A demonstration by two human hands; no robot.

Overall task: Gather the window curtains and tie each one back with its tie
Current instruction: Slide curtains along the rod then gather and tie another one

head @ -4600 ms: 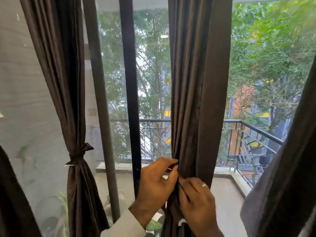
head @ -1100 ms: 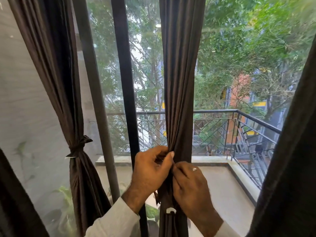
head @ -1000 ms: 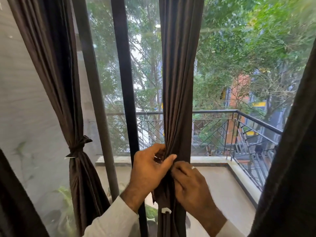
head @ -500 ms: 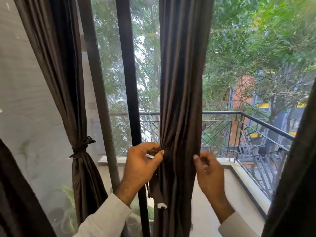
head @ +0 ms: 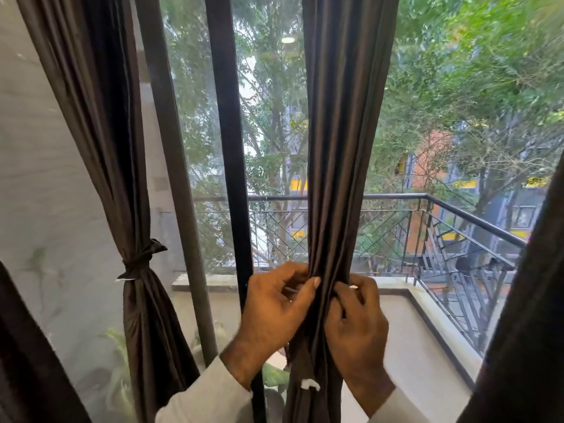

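Since half a second ago the right hand [head: 355, 328] has come back in from the curtain's right edge and is now pressing against the middle curtain [head: 341, 148] just beside the left hand [head: 274, 312], so the fabric is bunching into a narrower column again. Both hands are clamping the gathered folds between them at rail height: the left thumb is lying flat across the front of the fabric with the fingers curling behind, and the right fingers are curling in around the folds from the other side. Whether either hand is also holding the tie cannot be told; a strip of dark cloth with a white tag [head: 309, 384] is hanging below the hands along the curtain. To the left, the left curtain [head: 100, 117] is hanging already cinched by its knotted tie [head: 139, 264]. Between the two curtains the window frame [head: 229, 148] is standing upright, and behind the glass the balcony railing [head: 442, 203] and trees [head: 473, 71] are showing.
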